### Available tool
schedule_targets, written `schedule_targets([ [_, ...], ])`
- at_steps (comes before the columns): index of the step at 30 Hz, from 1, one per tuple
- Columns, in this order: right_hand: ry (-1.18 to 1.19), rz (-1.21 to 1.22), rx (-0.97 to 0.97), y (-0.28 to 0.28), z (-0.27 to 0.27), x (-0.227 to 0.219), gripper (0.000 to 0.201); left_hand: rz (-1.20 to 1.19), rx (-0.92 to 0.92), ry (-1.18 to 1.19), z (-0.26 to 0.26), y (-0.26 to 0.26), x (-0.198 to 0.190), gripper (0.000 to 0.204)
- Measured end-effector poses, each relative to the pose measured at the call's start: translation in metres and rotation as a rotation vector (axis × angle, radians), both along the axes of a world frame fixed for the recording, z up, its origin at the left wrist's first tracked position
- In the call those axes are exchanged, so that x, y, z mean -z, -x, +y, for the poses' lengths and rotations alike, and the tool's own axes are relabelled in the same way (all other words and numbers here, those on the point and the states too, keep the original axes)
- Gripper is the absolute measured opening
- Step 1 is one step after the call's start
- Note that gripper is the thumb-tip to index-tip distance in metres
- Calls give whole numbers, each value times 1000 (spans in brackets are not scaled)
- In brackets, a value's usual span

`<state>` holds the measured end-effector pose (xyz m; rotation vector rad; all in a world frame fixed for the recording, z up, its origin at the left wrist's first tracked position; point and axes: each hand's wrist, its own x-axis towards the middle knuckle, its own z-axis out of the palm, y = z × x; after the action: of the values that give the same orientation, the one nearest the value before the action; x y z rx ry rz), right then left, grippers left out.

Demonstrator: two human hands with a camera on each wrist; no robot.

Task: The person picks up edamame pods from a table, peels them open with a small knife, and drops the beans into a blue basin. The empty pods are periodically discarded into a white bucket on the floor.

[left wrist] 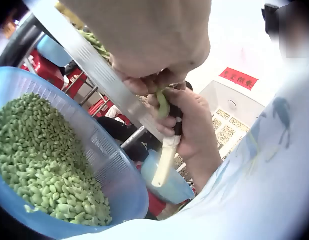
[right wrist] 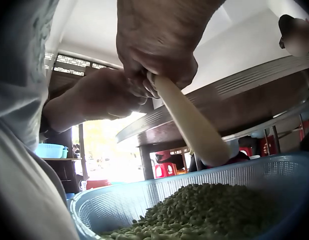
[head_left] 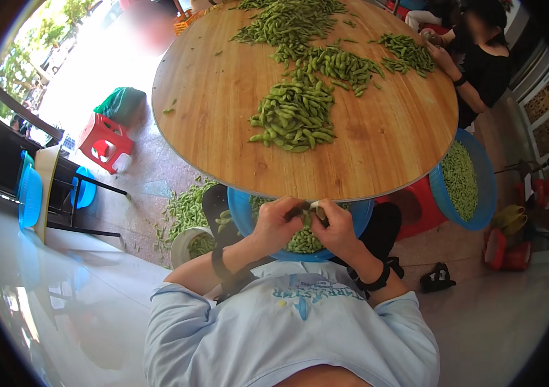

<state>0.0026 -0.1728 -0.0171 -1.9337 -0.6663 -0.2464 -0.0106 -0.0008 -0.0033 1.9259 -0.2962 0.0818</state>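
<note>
Right hand (head_left: 339,227): fingers curled round a small knife (left wrist: 166,159) with a cream, rounded handle; the handle juts down and away from the fist in the right wrist view, the blade hidden among the fingers.

Left hand (head_left: 279,222): fingers bent, pinching a green edamame pod (left wrist: 163,103), which is slim, smooth and slightly curved, only part of it showing between the two hands. The hands touch each other, held just below the table edge and directly over the basket.

Blue basket (left wrist: 117,172): round, perforated plastic, on the person's lap, filled with pale green shelled beans (left wrist: 39,155).

Round wooden table (head_left: 223,109): light grain, metal rim, bearing loose heaps of unshelled pods (head_left: 297,113).

Second blue basket (head_left: 481,187): right of the table, also holding shelled beans.

Red stool (head_left: 105,140): on the floor to the left.
</note>
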Motion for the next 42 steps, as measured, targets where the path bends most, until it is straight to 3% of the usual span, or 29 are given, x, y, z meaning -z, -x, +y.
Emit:
schedule_targets([
  [2,-61,147,22,-1,1,-1,23,176,-35,231,0,-1,4,17],
  [3,-61,147,21,-1,2,0,23,175,-37,231,0,-2,4,17],
  [8,40,-88,-76,0,-2,8,33,445,-49,567,2,-8,7,20],
  [9,41,-89,-76,-1,-3,9,33,444,-48,568,2,-10,8,20],
  [11,64,-130,-95,0,-4,10,34,360,6,338,2,-11,10,23],
  [14,68,-91,-151,-2,-7,7,35,503,26,377,2,-9,1,24],
  [18,65,-61,-157,-2,-10,11,34,515,68,467,5,-8,-2,25],
  [20,80,-146,-174,-2,-10,7,33,597,95,499,8,-8,-7,25],
  [27,196,-114,-325,-3,-12,-3,33,606,143,419,14,0,8,25],
  [29,170,-107,-302,-3,-12,-1,34,381,144,334,16,4,10,24],
  [30,169,-111,-301,-4,-13,-3,34,377,145,332,19,6,-3,24],
  [32,124,-48,-261,-6,-13,-7,34,117,37,-288,40,17,-49,23],
  [34,128,-26,-263,-6,-17,-4,32,-27,-45,-767,73,22,-62,17],
  [36,137,-2,-264,-4,-17,-2,30,12,-177,-1025,95,14,-71,16],
  [37,146,32,-240,-3,-16,-2,28,12,-179,-1025,98,4,-72,16],
  [39,154,60,-214,-4,-13,0,25,-272,-203,-735,105,-26,-66,22],
  [41,3,330,-216,-5,-12,3,19,-359,-174,-604,94,-62,-59,25],
  [42,10,327,-218,-5,-13,1,19,-361,-179,-599,88,-79,-51,25],
])
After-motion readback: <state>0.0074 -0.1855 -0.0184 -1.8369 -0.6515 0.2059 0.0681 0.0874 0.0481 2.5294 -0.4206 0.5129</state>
